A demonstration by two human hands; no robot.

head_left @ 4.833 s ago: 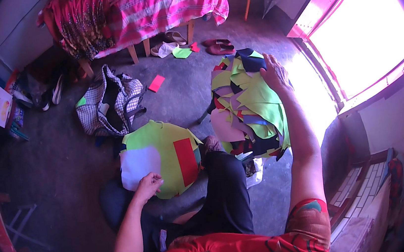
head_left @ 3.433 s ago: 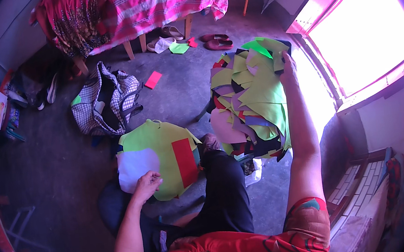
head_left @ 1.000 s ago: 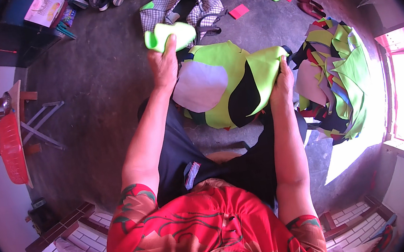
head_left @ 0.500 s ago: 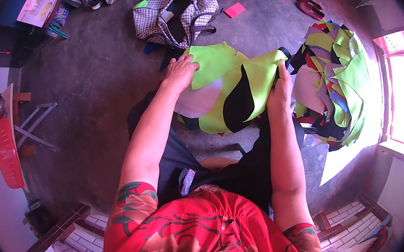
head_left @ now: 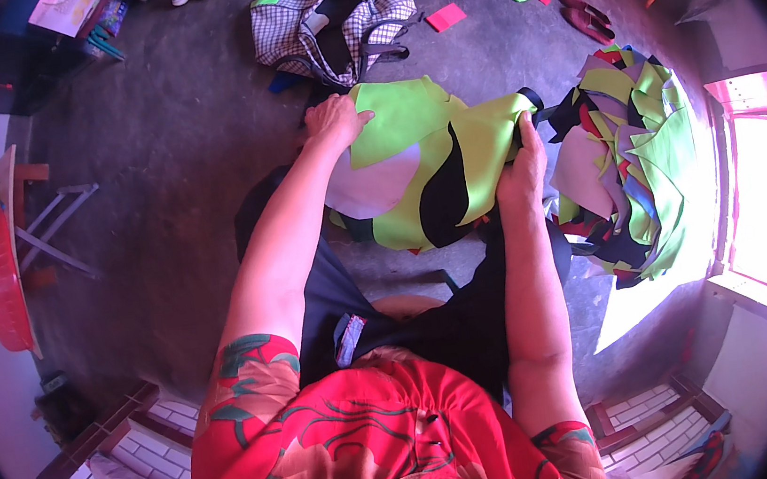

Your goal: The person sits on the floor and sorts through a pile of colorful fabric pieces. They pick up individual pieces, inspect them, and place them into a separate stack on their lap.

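Pinching a lime-green fabric sheet (head_left: 488,144) ahead of dark-trousered legs (head_left: 474,324), the right hand (head_left: 521,170) is closed; the half-curled left hand (head_left: 333,122) touches a second lime-green sheet (head_left: 399,113), its grip unclear. Beyond, a black-and-white checked bag (head_left: 292,30) lies on the grey floor (head_left: 154,180).

No text, label, number or sign can be read. By the far left corner of the floor (head_left: 157,161), 1 pale panel (head_left: 58,13) and 1 colourful packet (head_left: 109,17) beside it are too small and blurred to show any lettering.
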